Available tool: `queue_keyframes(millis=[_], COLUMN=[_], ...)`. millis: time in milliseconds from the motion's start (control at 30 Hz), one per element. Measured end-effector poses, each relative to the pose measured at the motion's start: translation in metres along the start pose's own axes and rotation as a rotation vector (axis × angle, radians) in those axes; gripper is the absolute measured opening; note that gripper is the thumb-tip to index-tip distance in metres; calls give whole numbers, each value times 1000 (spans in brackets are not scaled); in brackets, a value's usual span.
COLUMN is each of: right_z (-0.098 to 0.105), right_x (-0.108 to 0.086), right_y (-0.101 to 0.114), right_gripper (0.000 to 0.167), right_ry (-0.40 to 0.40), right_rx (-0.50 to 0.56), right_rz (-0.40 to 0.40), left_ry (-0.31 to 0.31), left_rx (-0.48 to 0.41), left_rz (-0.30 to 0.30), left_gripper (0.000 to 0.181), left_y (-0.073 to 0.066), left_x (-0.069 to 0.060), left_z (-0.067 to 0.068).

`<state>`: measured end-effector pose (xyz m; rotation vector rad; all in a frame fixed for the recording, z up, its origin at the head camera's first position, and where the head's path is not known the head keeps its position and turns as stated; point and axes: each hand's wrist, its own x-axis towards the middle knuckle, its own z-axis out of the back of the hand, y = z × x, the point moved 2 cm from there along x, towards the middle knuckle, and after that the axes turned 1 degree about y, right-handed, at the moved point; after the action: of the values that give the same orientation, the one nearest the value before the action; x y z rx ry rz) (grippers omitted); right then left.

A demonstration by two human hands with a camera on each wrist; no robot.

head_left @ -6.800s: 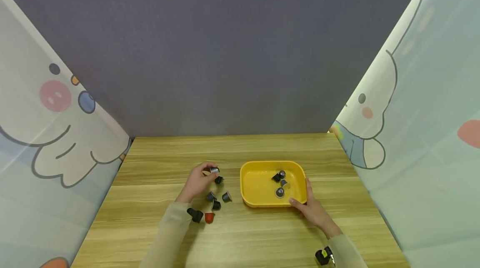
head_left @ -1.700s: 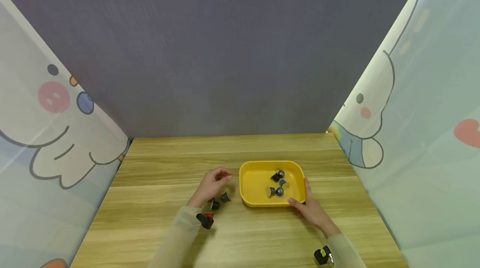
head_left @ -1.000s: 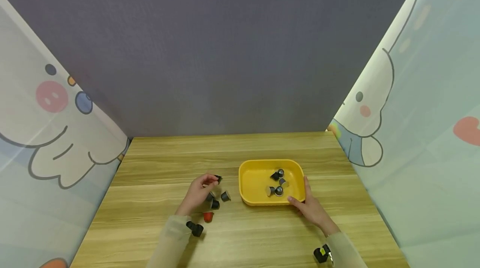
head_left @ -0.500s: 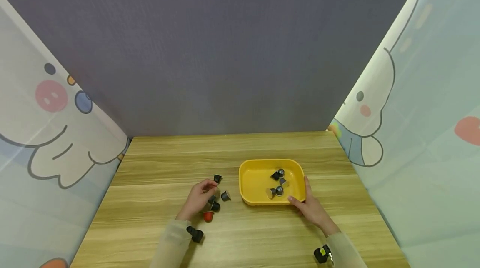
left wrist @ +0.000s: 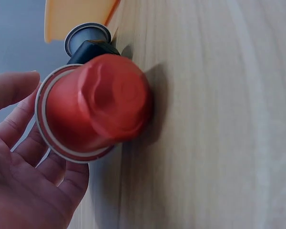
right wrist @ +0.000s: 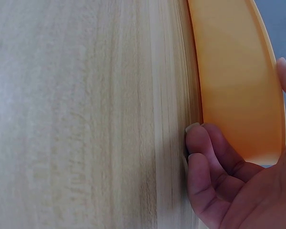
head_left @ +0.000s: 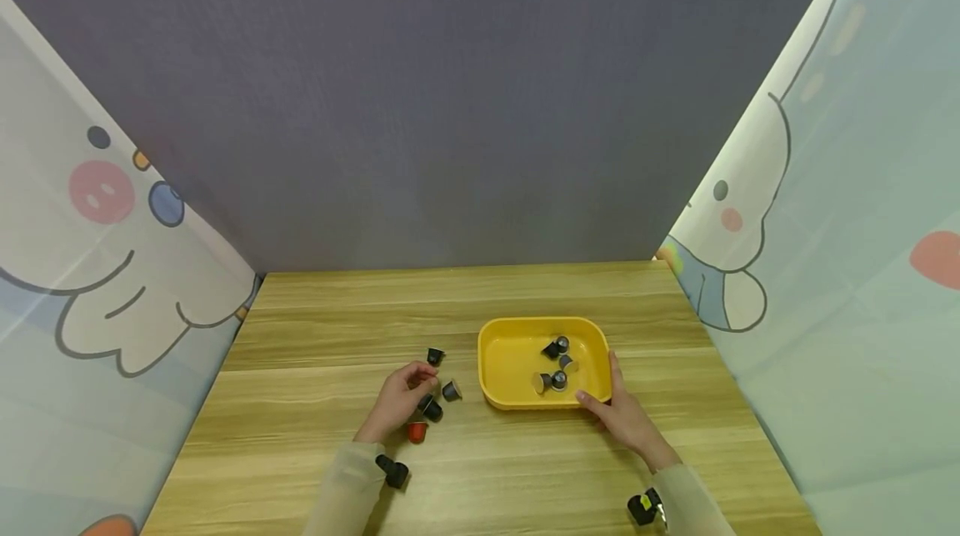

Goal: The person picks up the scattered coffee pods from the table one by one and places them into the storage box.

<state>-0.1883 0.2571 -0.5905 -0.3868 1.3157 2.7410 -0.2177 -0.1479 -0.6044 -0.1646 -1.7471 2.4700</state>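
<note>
My left hand (head_left: 397,401) hovers low over loose coffee capsules on the left. Its thumb and fingers bend toward each other, the fingertips partly hidden by a red capsule (left wrist: 97,102) in the left wrist view; whether they hold one cannot be told. A black capsule (head_left: 431,408) lies beside the fingers, a grey one (head_left: 452,391) to their right, another black one (head_left: 435,356) beyond. My right hand (head_left: 626,415) grips the near right corner of a yellow tray (head_left: 498,404), thumb at the rim and curled fingers (right wrist: 200,140) against the outer wall. Several capsules (head_left: 558,380) lie inside.
The wooden table (head_left: 525,469) ends at a grey back wall (head_left: 465,144). Cartoon-printed panels (head_left: 847,227) rise at both sides. Black wrist cameras (head_left: 393,471) are strapped at both sleeves.
An additional capsule has entered the tray since the oldest frame. My left hand has come back left to the loose capsules, where the nearest black one has turned slightly. My right hand keeps its place.
</note>
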Motion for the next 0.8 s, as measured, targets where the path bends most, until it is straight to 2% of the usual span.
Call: queue_keyframes(millis=[400,800], right_z=[-1,0], right_x=[-1,1], right_y=[0,0], right_gripper=[107,108], right_ry=[3,5], right_rx=[5,2], right_rz=[-2,13], left_ry=[-52,-21], left_rx=[36,38], left_rz=[-18,-46], left_gripper=[14,19], left_y=[1,1], left_x=[2,-3], left_z=[10,13])
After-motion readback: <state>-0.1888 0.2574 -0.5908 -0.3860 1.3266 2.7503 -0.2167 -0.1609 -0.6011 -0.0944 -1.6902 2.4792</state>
